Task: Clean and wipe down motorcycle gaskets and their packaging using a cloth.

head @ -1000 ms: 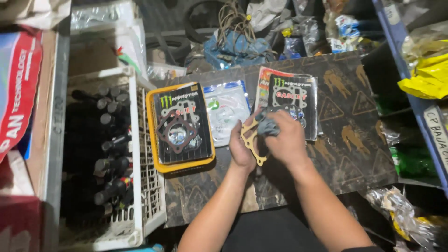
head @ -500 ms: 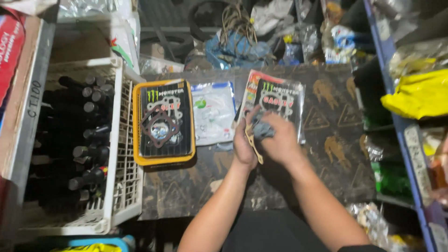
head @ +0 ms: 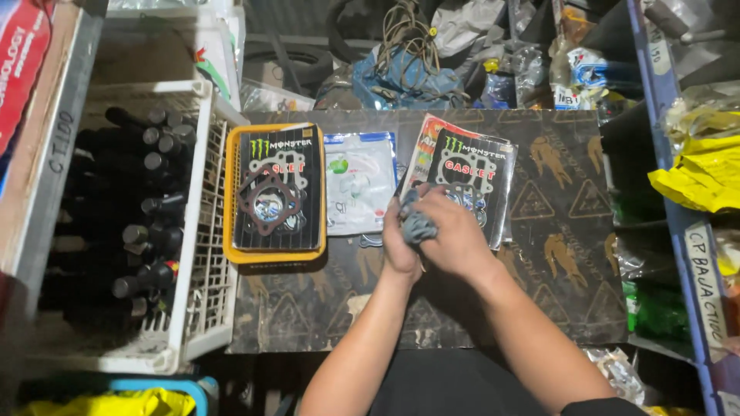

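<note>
The grey rag point(head: 418, 223) looks like soft, crumpled cloth, matt; the gasket packets point(head: 472, 181) are glossy plastic film over printed card; the bench point(head: 555, 254) carries a dull, worn printed sheet; the white crate point(head: 202, 254) is moulded plastic lattice, scuffed.

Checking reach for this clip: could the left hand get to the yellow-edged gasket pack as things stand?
Probably yes. The left hand is wrapped with the right hand around a grey cloth, and the yellow-edged gasket pack lies flat nearby to its left, with nothing between.
</note>
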